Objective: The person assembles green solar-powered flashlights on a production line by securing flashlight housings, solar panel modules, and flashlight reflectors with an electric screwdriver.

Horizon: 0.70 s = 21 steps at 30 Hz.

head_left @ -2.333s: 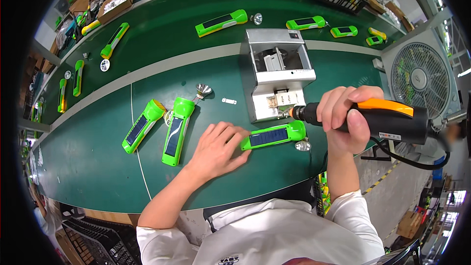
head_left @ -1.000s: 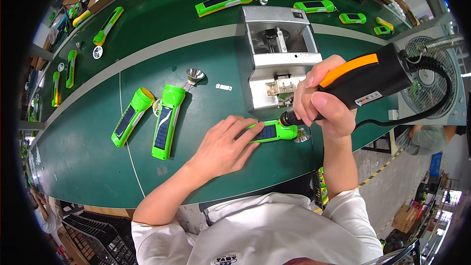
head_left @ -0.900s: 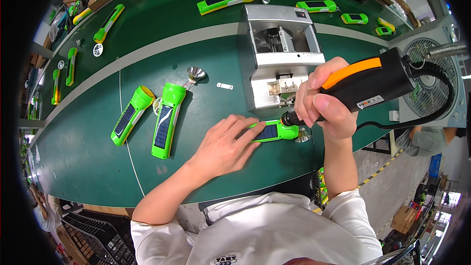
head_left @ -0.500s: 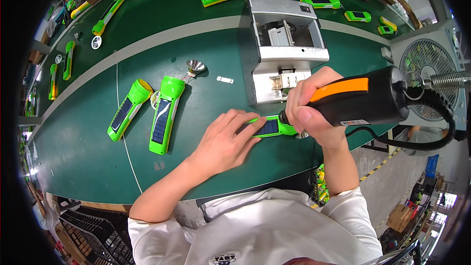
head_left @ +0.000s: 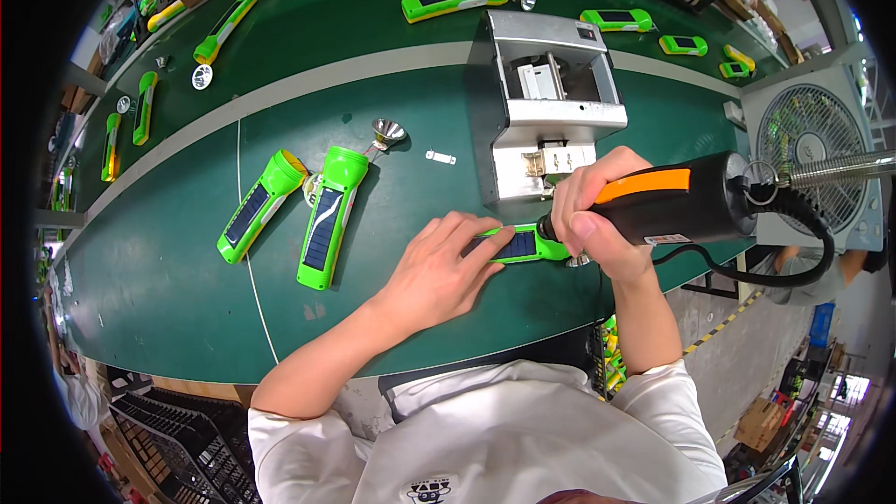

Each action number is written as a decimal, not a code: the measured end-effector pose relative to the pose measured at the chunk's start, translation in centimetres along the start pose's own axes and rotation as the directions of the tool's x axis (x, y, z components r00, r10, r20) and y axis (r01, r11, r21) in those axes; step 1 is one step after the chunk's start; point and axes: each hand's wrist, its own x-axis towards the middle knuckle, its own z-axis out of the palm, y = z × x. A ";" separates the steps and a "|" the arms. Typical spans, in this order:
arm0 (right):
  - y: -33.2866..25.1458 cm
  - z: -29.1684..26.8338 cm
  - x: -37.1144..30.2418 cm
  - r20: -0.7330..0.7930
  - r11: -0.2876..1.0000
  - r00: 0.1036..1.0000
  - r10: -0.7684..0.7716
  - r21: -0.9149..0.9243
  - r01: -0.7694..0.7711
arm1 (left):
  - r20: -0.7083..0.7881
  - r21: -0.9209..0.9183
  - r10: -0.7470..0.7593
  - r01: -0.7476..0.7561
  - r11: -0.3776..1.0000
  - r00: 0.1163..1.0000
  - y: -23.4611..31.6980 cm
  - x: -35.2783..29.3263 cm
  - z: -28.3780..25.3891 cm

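Note:
A green flashlight [head_left: 521, 245] with a dark solar panel lies on the table in front of me. My left hand [head_left: 439, 266] grips its left end, fingers laid over and around the body. In my right hand [head_left: 605, 224] is an electric screwdriver [head_left: 700, 198], black with an orange strip, its tip pointing down at the flashlight's right part. The exact contact of the tip is hidden by the hand. A shiny reflector [head_left: 579, 260] shows beside that end. To the left lie two more green flashlights, one [head_left: 331, 215] with a reflector [head_left: 388, 133] on wires, the other [head_left: 259, 205] tilted beside it.
A grey metal machine [head_left: 565, 114] stands just beyond my hands. A small white strip [head_left: 441, 158] lies left of it. Several flashlights rest on the far belt [head_left: 317, 37]. At right are a fan [head_left: 810, 135] and the screwdriver's spring [head_left: 840, 168] and cable [head_left: 803, 275].
The view has shifted slightly, so the table's things sit a little farther right. Both hands keep their hold on the flashlight and screwdriver, nearly in the same place.

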 end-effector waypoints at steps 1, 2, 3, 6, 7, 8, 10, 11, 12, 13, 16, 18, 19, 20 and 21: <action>-0.3 0.3 0.0 -0.023 0.999 0.999 0.029 0.040 -0.028 | -0.001 0.006 0.004 -0.004 1.000 1.000 0.1 0.0 0.0; -0.5 0.4 -0.1 -0.045 0.995 0.997 0.059 0.081 -0.055 | 0.000 0.022 0.010 -0.010 1.000 1.000 0.2 0.0 0.0; -0.7 0.1 -0.1 -0.010 0.999 0.999 -0.044 -0.019 0.043 | 0.002 0.040 0.016 -0.016 0.999 1.000 0.2 -0.1 -0.1; -2.1 0.1 0.6 0.018 0.929 0.955 -0.297 0.234 0.285 | 0.003 0.075 0.016 -0.017 0.997 1.000 0.3 -0.2 -0.1; -2.7 -0.2 0.8 -0.007 0.922 0.942 -0.335 0.201 0.330 | 0.004 0.076 0.019 -0.019 0.997 1.000 0.3 -0.2 -0.2; -3.1 -0.6 1.1 -0.030 0.913 0.928 -0.372 0.166 0.372 | 0.001 0.082 0.023 -0.023 0.996 1.000 0.3 -0.3 -0.3; -3.3 -0.8 2.0 -0.072 0.897 0.902 -0.427 0.091 0.432 | -0.001 0.082 0.039 -0.039 0.996 0.999 0.1 -0.2 -0.2; -3.3 -0.8 2.0 -0.100 0.907 0.906 -0.411 0.058 0.418 | -0.009 0.088 0.037 -0.036 0.995 0.999 0.1 -0.2 -0.2; -3.1 -0.9 2.2 -0.101 0.906 0.905 -0.413 0.056 0.420 | -0.017 0.097 0.033 -0.031 0.995 0.999 0.0 -0.3 -0.3; -2.8 -0.9 2.4 -0.106 0.908 0.906 -0.410 0.049 0.417 | -0.017 0.097 0.036 -0.034 0.995 0.999 0.0 -0.3 -0.4; -2.5 -0.9 2.7 -0.109 0.913 0.910 -0.400 0.035 0.405 | -0.031 0.099 0.031 -0.028 0.995 0.999 -0.1 -0.4 -0.5; -2.0 -0.9 2.6 -0.096 0.914 0.913 -0.396 0.052 0.402 | -0.025 0.105 0.031 -0.028 0.994 0.999 -0.1 -0.4 -0.6; -2.0 -0.8 2.6 -0.096 0.915 0.914 -0.394 0.054 0.400 | -0.024 0.105 0.029 -0.026 0.994 0.999 -0.2 -0.5 -0.6; -1.9 -0.6 2.6 -0.096 0.928 0.926 -0.366 0.039 0.371 | -0.026 0.106 0.032 -0.029 0.994 0.999 -0.2 -0.4 -0.5; -2.0 -0.5 2.4 -0.100 0.940 0.936 -0.337 0.019 0.341 | -0.026 0.103 0.039 -0.037 0.994 0.999 -0.2 -0.4 -0.5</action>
